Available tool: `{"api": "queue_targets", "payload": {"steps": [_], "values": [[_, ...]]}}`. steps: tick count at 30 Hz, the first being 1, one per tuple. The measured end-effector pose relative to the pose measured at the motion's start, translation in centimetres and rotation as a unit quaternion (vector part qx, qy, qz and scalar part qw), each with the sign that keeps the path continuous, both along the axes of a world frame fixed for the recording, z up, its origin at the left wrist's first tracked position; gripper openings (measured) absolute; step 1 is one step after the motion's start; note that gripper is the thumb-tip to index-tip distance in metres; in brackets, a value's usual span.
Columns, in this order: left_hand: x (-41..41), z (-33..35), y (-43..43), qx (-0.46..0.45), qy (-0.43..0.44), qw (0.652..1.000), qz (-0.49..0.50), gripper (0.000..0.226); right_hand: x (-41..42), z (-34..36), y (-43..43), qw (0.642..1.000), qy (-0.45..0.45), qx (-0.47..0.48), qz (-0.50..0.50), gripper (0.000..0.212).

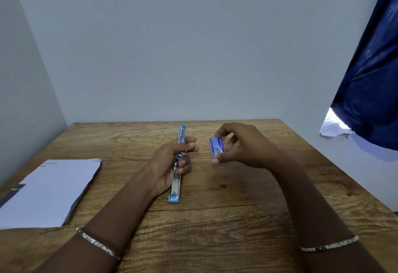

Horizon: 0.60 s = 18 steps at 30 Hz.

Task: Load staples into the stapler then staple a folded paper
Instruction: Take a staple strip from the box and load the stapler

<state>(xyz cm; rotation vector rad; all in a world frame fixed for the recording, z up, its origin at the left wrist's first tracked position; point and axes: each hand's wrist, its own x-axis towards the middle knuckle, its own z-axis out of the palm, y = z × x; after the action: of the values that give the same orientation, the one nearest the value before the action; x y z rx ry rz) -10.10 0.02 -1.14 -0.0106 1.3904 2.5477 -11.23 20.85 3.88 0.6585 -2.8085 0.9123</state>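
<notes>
A blue and silver stapler (177,183) lies swung fully open in a long straight line at the middle of the wooden table (215,218). My left hand (170,165) grips it around its hinge, fingers curled over the metal. To its right, my right hand (243,145) holds a small blue staple box (217,147) just above the table, pinched between thumb and fingers. A stack of white folded paper (49,190) rests on the table at the left.
Grey walls close off the table at the back and left. A dark blue curtain (370,91) hangs at the right, with crumpled white paper (333,128) below it beyond the table's right edge.
</notes>
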Motion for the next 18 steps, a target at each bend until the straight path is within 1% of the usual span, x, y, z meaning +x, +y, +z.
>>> {"api": "queue_targets", "payload": {"steps": [2, 4, 6, 8, 12, 16, 18], "values": [[0.2, 0.2, 0.0, -0.015, 0.015, 1.0, -0.002, 0.023, 0.0, -0.4, -0.9, 0.998, 0.029, -0.058, 0.023, 0.054], [0.6, 0.3, 0.0, -0.04, 0.045, 0.998, -0.017, 0.025, 0.1, -0.8, -1.8, 0.996, 0.037, -0.069, 0.047, 0.056], [0.8, 0.3, -0.1, -0.056, 0.064, 0.996, -0.022, 0.019, 0.2, -1.2, -2.5, 0.994, 0.039, -0.077, 0.068, 0.059], [0.8, 0.2, -0.2, -0.046, 0.065, 0.997, -0.014, 0.014, 0.3, -1.5, -2.9, 0.993, 0.044, -0.084, 0.075, 0.06], [0.5, 0.1, -0.2, -0.019, 0.057, 0.998, 0.015, 0.027, 0.4, -2.0, -3.4, 0.989, 0.028, -0.123, 0.08, 0.055], [0.3, -0.1, -0.3, -0.001, 0.058, 0.998, 0.025, 0.024, 0.4, -2.5, -3.9, 0.984, 0.013, -0.164, 0.069, 0.049], [-0.1, -0.3, -0.4, 0.002, 0.061, 0.997, 0.043, 0.027, 0.5, -2.6, -4.1, 0.982, 0.022, -0.175, 0.062, 0.047]]}}
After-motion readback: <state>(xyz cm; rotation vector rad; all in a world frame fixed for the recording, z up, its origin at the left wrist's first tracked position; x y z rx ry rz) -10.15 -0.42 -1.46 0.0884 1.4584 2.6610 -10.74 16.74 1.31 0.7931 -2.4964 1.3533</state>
